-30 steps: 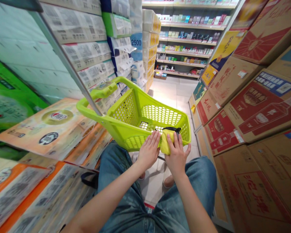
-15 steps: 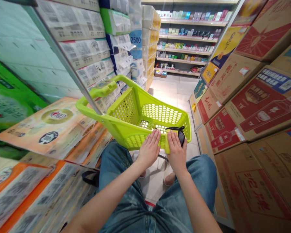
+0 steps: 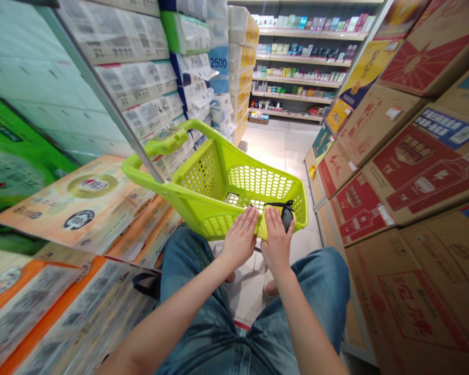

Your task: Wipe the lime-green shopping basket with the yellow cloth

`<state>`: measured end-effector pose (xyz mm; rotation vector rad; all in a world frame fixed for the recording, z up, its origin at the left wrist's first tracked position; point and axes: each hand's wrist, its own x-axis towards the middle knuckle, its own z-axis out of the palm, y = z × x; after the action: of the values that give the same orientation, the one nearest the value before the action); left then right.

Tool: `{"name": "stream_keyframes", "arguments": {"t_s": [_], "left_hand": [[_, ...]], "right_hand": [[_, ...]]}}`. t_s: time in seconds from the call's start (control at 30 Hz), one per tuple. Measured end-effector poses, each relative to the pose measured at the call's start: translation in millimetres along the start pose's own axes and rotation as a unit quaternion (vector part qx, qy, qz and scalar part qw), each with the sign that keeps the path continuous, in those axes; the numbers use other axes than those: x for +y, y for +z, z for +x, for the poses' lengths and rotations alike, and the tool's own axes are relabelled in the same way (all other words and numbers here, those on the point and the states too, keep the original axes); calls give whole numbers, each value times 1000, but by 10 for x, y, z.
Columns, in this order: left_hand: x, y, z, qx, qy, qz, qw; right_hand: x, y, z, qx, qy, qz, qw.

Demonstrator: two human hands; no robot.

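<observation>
A lime-green plastic shopping basket (image 3: 187, 200) with perforated walls stands tilted in front of my knees. On its near side, by the rim, lies my left hand (image 3: 240, 237), its fingers stretched out. Beside it, my right hand (image 3: 275, 237) presses a yellow cloth (image 3: 262, 229) against the same side, fingers laid flat over it. A black oval item with a cord (image 3: 287, 216) sticks out beyond the right fingers. The undersides of both hands are hidden.
Cartons (image 3: 375, 192) are stacked along the right. Wrapped paper packs (image 3: 133, 80) and an orange box (image 3: 78, 200) stand on the left. Shelves of small goods (image 3: 300, 60) cross the far end of the tiled aisle (image 3: 266, 140). A metal pole (image 3: 105, 96) slants down to the basket.
My right hand has slid slightly left, towards my left hand, with the yellow cloth and the black item. My left hand has barely moved.
</observation>
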<state>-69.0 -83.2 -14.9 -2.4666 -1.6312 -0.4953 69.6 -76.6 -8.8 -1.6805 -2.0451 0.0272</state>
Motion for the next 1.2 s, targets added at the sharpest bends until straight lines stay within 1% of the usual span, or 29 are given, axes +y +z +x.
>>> {"name": "stream_keyframes", "arguments": {"t_s": [0.07,0.13,0.2,0.27,0.43,0.5,0.53,0.57,0.63,0.73,0.8,0.87,0.93,1.0,1.07,1.13,1.2], "left_hand": [[-9,-2,-6,-2,3,-1,1000],[-9,1,-8,0,3,1,1000],[-1,6,-4,4,1,4,1000],[10,8,3,7,-1,5,1000],[21,-3,12,5,-4,3,1000],[21,-7,13,5,-5,4,1000],[21,-8,12,5,-6,4,1000],[22,-8,12,5,-7,4,1000],[26,-10,12,6,-12,2,1000],[31,-16,14,5,-13,-4,1000],[28,-22,16,4,-10,-11,1000],[19,-29,16,3,-5,-20,1000],[8,-34,13,-1,-3,-27,1000],[-1,-36,9,-3,-2,-25,1000],[-3,-35,5,-5,-1,-13,1000],[2,-30,3,-4,2,1,1000],[8,-24,4,-3,1,11,1000]], "right_hand": [[-93,3,24,-9,-26,9,1000],[-64,-20,8,-15,-38,9,999],[64,-61,-37,-19,-41,1,999],[253,-110,-96,-14,-29,-10,999],[732,-194,-227,4,39,5,999],[824,-189,-254,14,63,24,998],[834,-177,-259,22,75,32,996],[817,-161,-256,32,87,37,995],[707,-123,-229,50,113,36,992],[403,-72,-138,46,126,25,991],[167,-45,-64,25,96,26,995],[-37,-23,-2,4,49,29,998],[-163,-8,30,-4,9,30,1000],[-185,-8,26,-2,-13,29,999],[-103,-25,-12,0,-29,28,999],[57,-54,-72,-4,-35,24,999],[265,-88,-141,0,-24,14,1000]]}}
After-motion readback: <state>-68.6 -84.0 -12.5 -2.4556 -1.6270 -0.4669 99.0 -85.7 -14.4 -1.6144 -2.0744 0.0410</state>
